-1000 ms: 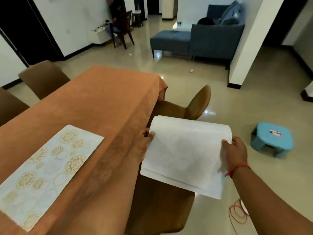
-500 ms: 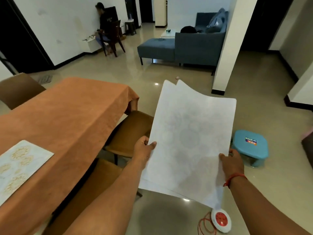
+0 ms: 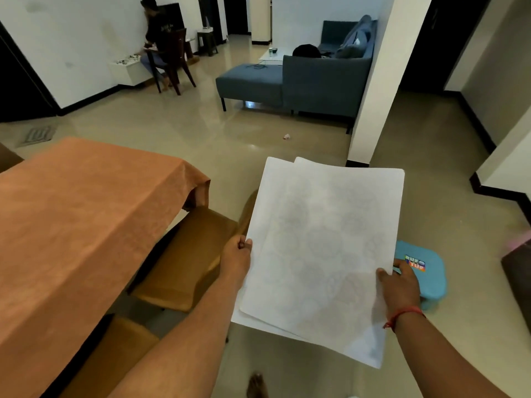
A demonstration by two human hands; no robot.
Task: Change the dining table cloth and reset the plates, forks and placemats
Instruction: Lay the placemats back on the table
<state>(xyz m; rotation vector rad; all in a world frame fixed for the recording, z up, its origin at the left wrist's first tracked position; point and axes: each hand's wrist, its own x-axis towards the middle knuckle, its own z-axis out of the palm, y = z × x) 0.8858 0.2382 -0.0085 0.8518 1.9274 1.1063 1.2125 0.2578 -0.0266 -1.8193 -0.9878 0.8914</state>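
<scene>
Since the earlier frames the view has swung rightward along the table: the patterned placemat that lay on the cloth has slid out of sight at the left, and the held sheets, first curled over, now hang flat and spread.

A stack of thin white placemats with a faint circular pattern showing through their backs [image 3: 321, 254] is held in the air beside the table, over the glossy beige floor and well apart from the tabletop. The left hand [image 3: 237, 258] pinches the stack's left edge, thumb on top and fingers curled beneath. The right hand [image 3: 398, 282] grips the right edge near the lower corner in the same way. At least two sheets show at the offset corners; the exact count cannot be told.

As a judgement, the orange textured tablecloth [image 3: 80, 225] already draped over the dining table suggests the cloth change is done, and placemat setting is only partly through. No plates or forks appear in view, so those likely remain. Two tan upholstered chairs [image 3: 186, 259] stand tucked between the person and the table edge.
</scene>
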